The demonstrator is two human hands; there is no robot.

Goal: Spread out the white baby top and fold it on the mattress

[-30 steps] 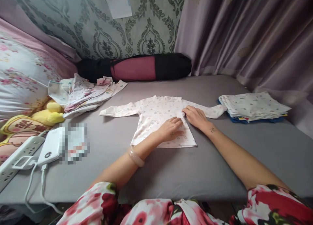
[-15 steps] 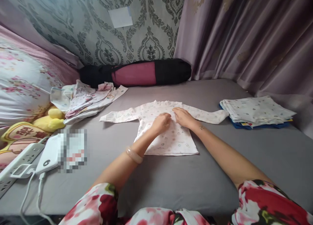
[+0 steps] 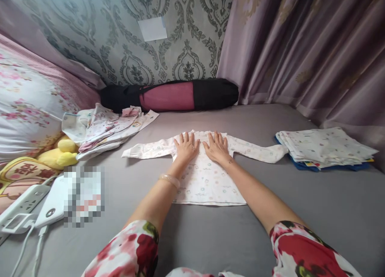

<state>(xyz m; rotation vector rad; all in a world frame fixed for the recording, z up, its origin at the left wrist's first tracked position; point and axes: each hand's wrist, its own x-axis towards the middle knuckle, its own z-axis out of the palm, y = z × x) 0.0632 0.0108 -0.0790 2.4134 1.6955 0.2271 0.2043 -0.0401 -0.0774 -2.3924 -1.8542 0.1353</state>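
A small white long-sleeved baby shirt (image 3: pixel 207 180) with a tiny print lies flat on the grey bed sheet (image 3: pixel 300 205), sleeves spread to both sides. My left hand (image 3: pixel 186 146) rests palm down on the shirt's upper chest, fingers spread. My right hand (image 3: pixel 217 146) lies flat beside it, close to the collar, fingers also spread. Neither hand grips anything. A pale bangle sits on my left wrist.
A stack of folded printed cloths (image 3: pixel 325 148) lies at the right. A loose heap of baby clothes (image 3: pixel 102 126) lies at the left, by a yellow plush toy (image 3: pixel 58 152). A black and pink roll bag (image 3: pixel 171 96) lies along the wall. A power strip (image 3: pixel 18 209) and white charger sit front left.
Both hands slid up the shirt from its lower middle to the chest near the collar, and the fingers spread out flat. The camera view dipped slightly.
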